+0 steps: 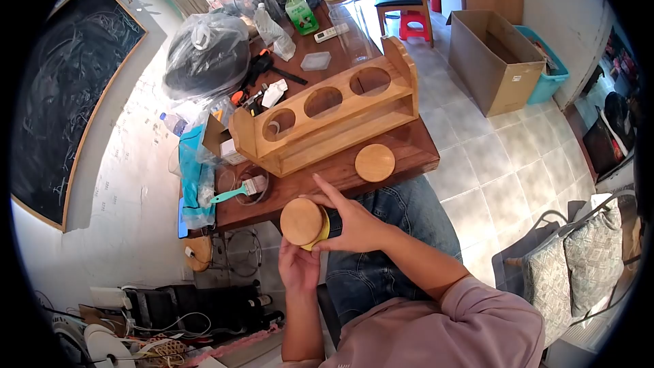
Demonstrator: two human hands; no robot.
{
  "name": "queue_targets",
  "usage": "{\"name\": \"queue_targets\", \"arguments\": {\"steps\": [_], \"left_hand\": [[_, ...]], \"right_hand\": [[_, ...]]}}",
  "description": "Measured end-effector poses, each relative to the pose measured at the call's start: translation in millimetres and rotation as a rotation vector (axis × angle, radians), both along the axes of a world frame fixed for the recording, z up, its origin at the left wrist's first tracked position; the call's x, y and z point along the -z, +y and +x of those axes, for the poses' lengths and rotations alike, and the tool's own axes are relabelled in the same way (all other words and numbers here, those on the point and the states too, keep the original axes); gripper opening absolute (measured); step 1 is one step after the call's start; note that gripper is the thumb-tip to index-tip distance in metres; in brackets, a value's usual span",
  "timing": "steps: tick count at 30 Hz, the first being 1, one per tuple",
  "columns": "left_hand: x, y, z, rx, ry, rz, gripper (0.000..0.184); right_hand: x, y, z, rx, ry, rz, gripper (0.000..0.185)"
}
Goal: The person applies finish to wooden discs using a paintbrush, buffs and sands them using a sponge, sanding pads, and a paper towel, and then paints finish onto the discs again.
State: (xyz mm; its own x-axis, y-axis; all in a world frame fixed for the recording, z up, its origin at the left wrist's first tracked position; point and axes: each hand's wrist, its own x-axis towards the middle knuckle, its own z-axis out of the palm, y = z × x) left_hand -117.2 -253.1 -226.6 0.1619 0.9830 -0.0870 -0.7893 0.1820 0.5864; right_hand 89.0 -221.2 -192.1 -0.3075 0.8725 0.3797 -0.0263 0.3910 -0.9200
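A round wooden lid [300, 221] is held over my lap, just off the table's front edge. My left hand [298, 266] grips it from below, with its fingers partly hidden under the lid. Against the lid's right edge, my right hand [351, 223] pinches a thin yellow piece [319, 237] that looks like sandpaper; its index finger stretches along the far side. A second round wooden lid [375, 163] lies flat on the table corner. Behind it stands a wooden rack [327, 112] with three round holes.
On the dark wooden table [415, 150] lie a teal-handled brush [238, 189], a clear bag [208, 54], a green bottle [301, 13], a remote [332, 33] and a tall glass jar [351, 31]. A cardboard box [494, 61] and a cushioned chair [552, 272] stand right.
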Motion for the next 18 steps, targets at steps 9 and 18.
{"name": "queue_targets", "arguments": {"steps": [9, 18], "left_hand": [[17.0, 28.7, 0.7, -0.099, 0.153, -0.009, 0.042], [32.0, 44.2, 17.2, -0.278, 0.203, -0.112, 0.035]], "right_hand": [[9.2, -27.9, 5.7, 0.259, -0.065, -0.267, 0.103], [60.4, -26.0, -16.1, 0.382, 0.100, -0.315, 0.069]]}}
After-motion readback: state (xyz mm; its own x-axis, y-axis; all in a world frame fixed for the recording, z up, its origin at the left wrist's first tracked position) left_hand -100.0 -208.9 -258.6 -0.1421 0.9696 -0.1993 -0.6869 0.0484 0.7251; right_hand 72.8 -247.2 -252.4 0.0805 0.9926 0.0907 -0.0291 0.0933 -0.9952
